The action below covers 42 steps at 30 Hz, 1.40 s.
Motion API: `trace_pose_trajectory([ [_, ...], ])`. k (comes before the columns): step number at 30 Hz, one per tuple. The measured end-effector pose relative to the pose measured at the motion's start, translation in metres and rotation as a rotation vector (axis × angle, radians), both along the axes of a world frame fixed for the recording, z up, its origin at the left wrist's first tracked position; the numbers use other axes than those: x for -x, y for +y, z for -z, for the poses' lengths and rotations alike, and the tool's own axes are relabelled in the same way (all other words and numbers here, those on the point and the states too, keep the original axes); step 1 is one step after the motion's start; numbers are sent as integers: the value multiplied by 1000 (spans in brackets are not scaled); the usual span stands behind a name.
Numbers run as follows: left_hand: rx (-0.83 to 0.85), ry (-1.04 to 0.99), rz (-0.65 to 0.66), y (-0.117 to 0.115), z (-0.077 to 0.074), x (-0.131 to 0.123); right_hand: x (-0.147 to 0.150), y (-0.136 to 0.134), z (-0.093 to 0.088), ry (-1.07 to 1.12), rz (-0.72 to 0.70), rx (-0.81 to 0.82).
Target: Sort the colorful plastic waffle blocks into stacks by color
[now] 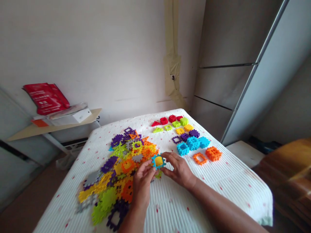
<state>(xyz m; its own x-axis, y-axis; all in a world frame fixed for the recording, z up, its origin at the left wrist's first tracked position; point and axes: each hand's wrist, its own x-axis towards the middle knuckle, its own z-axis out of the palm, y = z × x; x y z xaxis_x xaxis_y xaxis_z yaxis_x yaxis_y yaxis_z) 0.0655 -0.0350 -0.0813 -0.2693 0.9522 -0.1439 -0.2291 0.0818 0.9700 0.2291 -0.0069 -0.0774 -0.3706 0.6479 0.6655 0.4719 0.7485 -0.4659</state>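
Note:
A blue square frame piece point(154, 162) with notched edges is held up between both hands, over the near right side of the loose pile. Yellow shows through its opening; I cannot tell whether that is a piece behind it or one set inside. My left hand point(142, 179) pinches the frame's left side between thumb and fingers. On the opposite side, my right hand point(179, 169) grips its right edge, thumb below and fingers above. A mixed pile of interlocking plastic pieces point(121, 168) in purple, green, yellow, orange and grey spreads behind and left of my left hand.
Colour-sorted groups stand on the right: red pieces point(164, 120), green pieces point(176, 124), yellow pieces point(180, 131), purple pieces point(194, 133), blue pieces point(193, 143) and orange pieces point(213, 153). A white ribbed cloth point(177, 207) covers the table. Red bags point(47, 98) lie on a side shelf.

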Motion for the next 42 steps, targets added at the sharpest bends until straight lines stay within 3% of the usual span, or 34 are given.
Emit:
trace_pose_trajectory([
  [7, 0, -15, 48, -1, -2, 0, -1, 3, 2, 21, -28, 23],
  [19, -45, -16, 35, 4, 13, 6, -1, 3, 2, -48, 14, -82],
  [34, -22, -49, 4, 3, 7, -1, 1, 1, 2, -59, 19, -113],
  [38, -57, -58, -22, 2, 9, -4, -14, 7, -3, -41, 134, -144],
  [42, -69, -63, -9, 1, 8, -4, -45, 19, -5, -78, 435, -146],
])
